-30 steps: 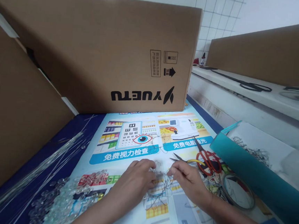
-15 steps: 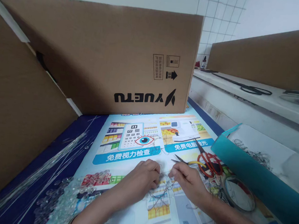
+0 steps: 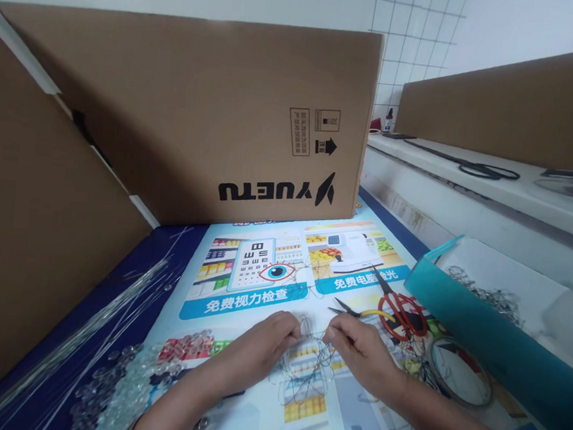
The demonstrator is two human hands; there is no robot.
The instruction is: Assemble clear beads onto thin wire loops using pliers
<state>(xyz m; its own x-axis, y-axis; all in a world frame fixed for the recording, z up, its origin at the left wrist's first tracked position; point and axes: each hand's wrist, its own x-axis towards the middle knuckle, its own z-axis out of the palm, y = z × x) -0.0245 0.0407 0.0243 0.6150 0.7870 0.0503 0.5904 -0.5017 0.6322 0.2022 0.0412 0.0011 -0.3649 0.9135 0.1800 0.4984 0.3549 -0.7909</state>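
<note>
Desk: What fills your feed, biggest first?

Operator: From my remote seat, a brown cardboard panel, its YUETU lettering upside down, stands behind the work. Before it lies an eye-check poster, with a teal box of wiry coils to its right. Pale straight strands fan out on the left, and clear beads lie heaped at the poster's near left.

Desk: And the hands?

Operator: The left hand and right hand face each other over the poster, apart. The left fingers curl together beside a loop; I cannot tell whether a strand runs between the tips. The right thumb and forefinger pinch closely on what looks like one fine strand.

Desk: Anything smaller?

Operator: A tape roll, red-handled scissors and yellow-handled pliers sit near the right hand. Finest of all, wire loops lie tangled between and just below both hands.

Desk: How is that best handled?

Operator: In my judgement, with a light pinch near a strand's end, one loop eased free at a time, and no hard pull that might tighten the tangle.
</note>
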